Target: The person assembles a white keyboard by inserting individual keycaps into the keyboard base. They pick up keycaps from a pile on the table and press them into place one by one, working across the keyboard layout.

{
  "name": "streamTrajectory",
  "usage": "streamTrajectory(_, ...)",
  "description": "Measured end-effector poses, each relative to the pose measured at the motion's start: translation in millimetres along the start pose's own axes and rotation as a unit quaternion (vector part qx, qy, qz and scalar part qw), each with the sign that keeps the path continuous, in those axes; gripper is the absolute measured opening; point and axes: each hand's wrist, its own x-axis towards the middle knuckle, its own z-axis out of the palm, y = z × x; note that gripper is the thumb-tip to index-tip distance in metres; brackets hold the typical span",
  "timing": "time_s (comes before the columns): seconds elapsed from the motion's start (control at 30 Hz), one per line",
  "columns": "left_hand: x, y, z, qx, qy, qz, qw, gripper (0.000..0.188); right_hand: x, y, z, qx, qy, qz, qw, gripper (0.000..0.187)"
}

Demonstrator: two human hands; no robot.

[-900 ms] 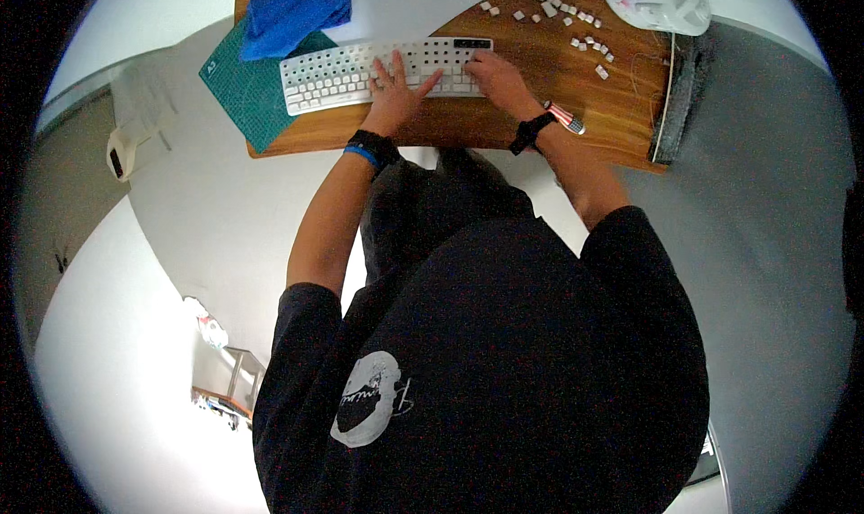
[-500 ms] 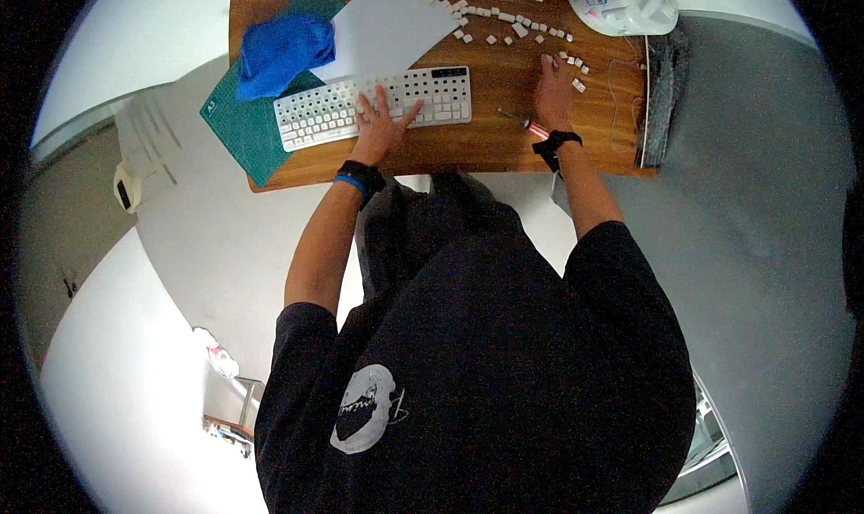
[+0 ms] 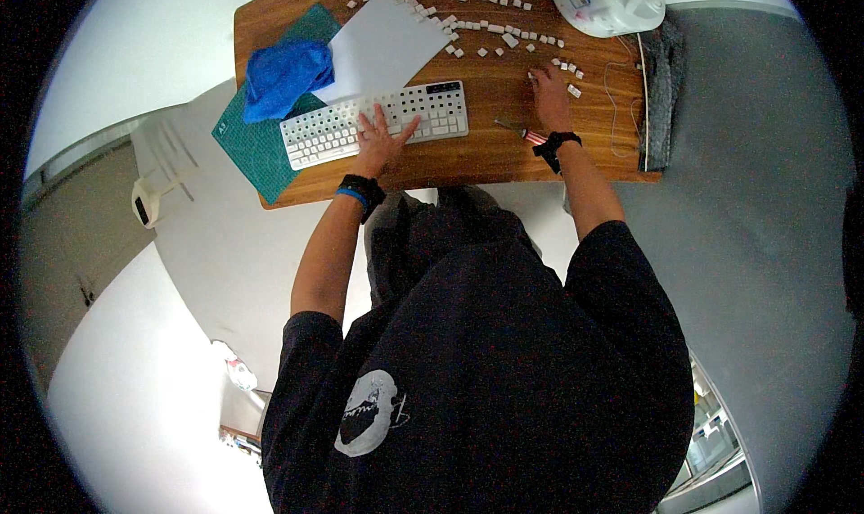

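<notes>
My left hand (image 3: 380, 142) lies over a white keyboard (image 3: 310, 157), fingers spread across it. White keycaps cover its near rows, while dark sockets show uncapped in the far rows. To the right, my right hand (image 3: 551, 102) is just above the tabletop with thumb and fingers pinched together. A small white keycap (image 3: 532, 76) shows at its fingertips. Beside that hand's wrist lies a slim tool (image 3: 533, 137) with a red-and-white handle and a thin metal end. Loose white keycaps (image 3: 510, 40) form uneven rows beyond both hands.
The wooden table (image 3: 432, 165) also bears a green cutting mat (image 3: 256, 158), a crumpled blue cloth (image 3: 286, 77) and a white sheet (image 3: 382, 46). A white plastic container (image 3: 612, 5) stands at the far right, near a thin cable (image 3: 608, 91) by the table's edge.
My right hand has drawn slightly left, away from the short row of keycaps, with a keycap now visible at its fingertips. My left hand stays on the keyboard. The whole view has shifted a little.
</notes>
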Motion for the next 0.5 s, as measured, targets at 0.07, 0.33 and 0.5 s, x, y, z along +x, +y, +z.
streamTrajectory(0.07, 1, 5, -8, -0.024, -0.010, 0.004, 1.000, 0.076, -1, 1, 2, 0.274, 0.080, 0.083, 0.955, 0.029)
streamTrajectory(0.33, -6, 4, -8, -0.009, -0.015, -0.007, 1.000, 0.074, 31, -94, -108, 0.486, -0.061, 0.145, 0.860, 0.032)
streamTrajectory(0.5, -4, 3, -5, 0.035, -0.017, 0.012, 0.999, 0.070, 36, -159, -187, 0.488, -0.010, 0.030, 0.872, 0.031)
